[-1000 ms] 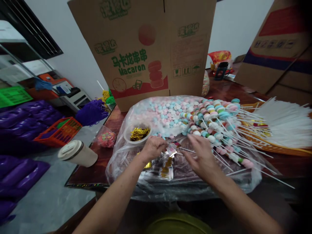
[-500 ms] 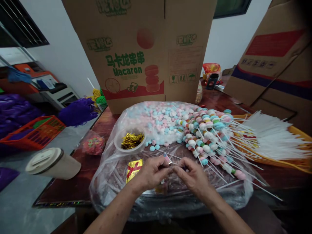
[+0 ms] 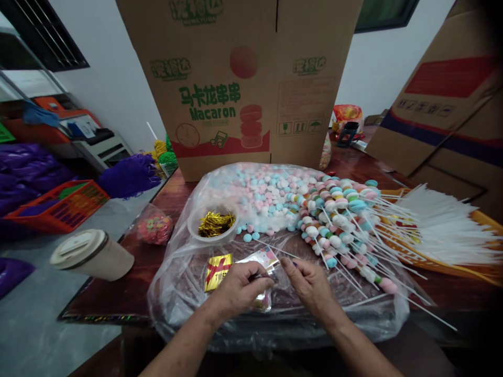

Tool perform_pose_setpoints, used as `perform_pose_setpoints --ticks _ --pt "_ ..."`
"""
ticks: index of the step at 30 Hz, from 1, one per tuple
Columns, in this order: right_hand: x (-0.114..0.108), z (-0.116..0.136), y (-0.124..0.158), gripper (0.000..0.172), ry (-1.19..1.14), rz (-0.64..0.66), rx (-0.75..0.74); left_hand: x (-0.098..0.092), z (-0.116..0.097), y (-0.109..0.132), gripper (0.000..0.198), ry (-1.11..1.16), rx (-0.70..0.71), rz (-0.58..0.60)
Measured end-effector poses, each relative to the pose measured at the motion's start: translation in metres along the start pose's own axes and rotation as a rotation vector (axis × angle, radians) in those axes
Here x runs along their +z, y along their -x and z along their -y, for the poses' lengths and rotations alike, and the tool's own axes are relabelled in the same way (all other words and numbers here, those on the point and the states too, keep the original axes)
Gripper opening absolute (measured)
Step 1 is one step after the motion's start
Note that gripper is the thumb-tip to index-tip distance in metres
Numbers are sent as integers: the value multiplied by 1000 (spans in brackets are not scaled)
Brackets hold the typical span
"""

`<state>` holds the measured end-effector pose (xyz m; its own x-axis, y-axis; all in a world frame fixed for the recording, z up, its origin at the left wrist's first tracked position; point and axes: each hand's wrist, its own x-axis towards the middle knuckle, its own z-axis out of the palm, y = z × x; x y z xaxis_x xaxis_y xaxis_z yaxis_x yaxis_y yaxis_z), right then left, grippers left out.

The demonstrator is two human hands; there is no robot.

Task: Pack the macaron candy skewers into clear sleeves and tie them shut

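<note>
My left hand (image 3: 245,285) is closed in a pinch over clear packets with a dotted print (image 3: 265,256); what its fingertips hold is too small to make out. Just to the right, my right hand (image 3: 308,285) has its thumb and index finger together near the packets' edge, and anything between them is too small to tell. A gold packet with a red cross (image 3: 216,271) lies left of my left hand. Behind it stands a clear bowl (image 3: 192,225) of gold twist ties (image 3: 215,223). Skewers of colourful candies (image 3: 341,220) lie to the right.
Loose pastel candies (image 3: 271,191) lie on a plastic bag behind the hands. A cup (image 3: 92,254) and a bag of pink candies (image 3: 155,229) are at left. White sticks (image 3: 444,225) fill an orange basket (image 3: 485,269) at right. A large carton (image 3: 236,131) stands behind.
My hands have moved apart a little, and the dotted packets show more between them. The whole view has shifted slightly.
</note>
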<state>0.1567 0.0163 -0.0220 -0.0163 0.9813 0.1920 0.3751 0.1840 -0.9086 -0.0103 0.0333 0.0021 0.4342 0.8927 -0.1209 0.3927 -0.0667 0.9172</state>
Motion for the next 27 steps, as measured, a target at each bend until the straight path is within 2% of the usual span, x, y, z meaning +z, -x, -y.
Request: perform_pose_setpoints --ticks 3,6,8,10,11,13,15,17,19,22,23,24,25,27 --pt "-1 -1 0 45 -18 -7 21 -4 3 3 28 -61 48 12" --pt "-6 1 -1 46 15 1 23 -13 2 5 37 -219 85 69" --pt "-8 4 -2 47 49 21 7 -18 -4 7 31 -348 124 37" --pt "-6 7 -2 47 111 29 -71 -19 -11 7 27 -393 188 -30" --pt "-3 8 -2 46 145 20 -120 -16 -14 7 29 -352 206 -48" --pt "5 11 -1 45 184 -25 -177 -8 -17 6 19 -158 164 -57" --pt "10 13 1 46 192 -48 -168 2 -14 5 15 38 86 -74" --pt "2 16 2 48 229 -41 -163 7 -8 5 20 88 87 -124" --pt "-23 20 -2 47 375 -165 -194 6 -2 6 22 24 151 -193" --pt "-90 20 -21 37 782 -605 -172 -5 2 8 23 -5 247 -286" --pt "-114 16 -31 33 899 -644 -135 -8 2 8 22 12 284 -304" --pt "-135 10 -42 32 990 -574 -43 -11 3 8 20 33 322 -322" --pt "-152 2 -52 34 1023 -411 89 -13 3 8 19 51 360 -340" --pt "-174 -12 -68 34 996 -292 143 -15 4 8 17 73 417 -379"
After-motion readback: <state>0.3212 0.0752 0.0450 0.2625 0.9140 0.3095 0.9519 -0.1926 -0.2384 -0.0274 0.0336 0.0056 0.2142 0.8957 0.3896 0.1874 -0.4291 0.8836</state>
